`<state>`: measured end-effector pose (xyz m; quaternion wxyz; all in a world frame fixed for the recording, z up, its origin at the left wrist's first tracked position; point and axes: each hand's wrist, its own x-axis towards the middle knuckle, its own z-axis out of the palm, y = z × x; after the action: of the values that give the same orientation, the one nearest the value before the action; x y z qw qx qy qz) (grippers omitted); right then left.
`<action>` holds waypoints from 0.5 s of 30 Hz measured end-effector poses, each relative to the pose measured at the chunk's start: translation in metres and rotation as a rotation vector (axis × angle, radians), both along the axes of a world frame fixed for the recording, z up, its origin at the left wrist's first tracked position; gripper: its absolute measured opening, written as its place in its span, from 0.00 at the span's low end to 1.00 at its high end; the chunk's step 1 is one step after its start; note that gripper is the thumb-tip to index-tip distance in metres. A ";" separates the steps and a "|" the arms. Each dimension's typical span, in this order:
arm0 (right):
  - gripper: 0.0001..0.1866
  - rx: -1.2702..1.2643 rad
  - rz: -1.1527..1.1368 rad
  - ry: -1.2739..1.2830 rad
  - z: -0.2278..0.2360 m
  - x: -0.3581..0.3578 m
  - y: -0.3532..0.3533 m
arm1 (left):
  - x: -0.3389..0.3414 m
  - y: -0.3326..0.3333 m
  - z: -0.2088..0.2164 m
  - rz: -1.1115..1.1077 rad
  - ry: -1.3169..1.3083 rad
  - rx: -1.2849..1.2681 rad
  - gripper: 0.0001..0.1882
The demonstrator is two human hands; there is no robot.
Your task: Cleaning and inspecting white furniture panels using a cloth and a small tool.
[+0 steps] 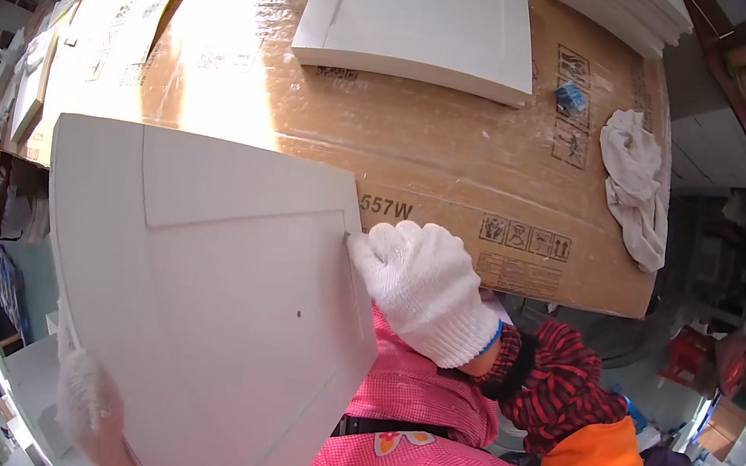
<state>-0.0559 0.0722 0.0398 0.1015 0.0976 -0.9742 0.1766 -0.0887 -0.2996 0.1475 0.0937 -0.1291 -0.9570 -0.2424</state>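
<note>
Currently I see the white panel before the wearer's body, overlapping the near edge of the cardboard-topped table. Right hand: gloved, fingers curled, thumb at the panel's right edge; I can't tell whether it pinches anything. Left hand: blurred by the lower left edge, grip unreadable to me. Second panel lies beyond; crumpled cloth to the right.

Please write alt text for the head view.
White-gloved left hand and right hand are at opposite edges of a white rectangular recessed panel, near a brown cardboard-covered table holding another white panel and crumpled white cloth.
</note>
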 end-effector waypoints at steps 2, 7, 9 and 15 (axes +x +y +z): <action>0.09 -0.003 -0.016 -0.053 0.001 0.012 -0.006 | -0.001 0.002 0.002 0.008 -0.005 0.002 0.25; 0.06 0.011 0.046 -0.035 0.004 0.031 -0.008 | -0.007 0.011 0.003 0.017 0.010 -0.006 0.25; 0.06 0.024 0.059 -0.049 0.003 0.041 -0.009 | -0.008 0.010 0.001 -0.020 0.057 -0.019 0.25; 0.05 -0.020 0.171 -0.042 0.006 0.060 -0.003 | -0.007 0.012 -0.002 -0.074 0.137 -0.040 0.25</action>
<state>0.0036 0.0694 0.0454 0.0664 0.1756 -0.9624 0.1962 -0.0956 -0.2876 0.1450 0.1473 -0.1824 -0.9476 -0.2170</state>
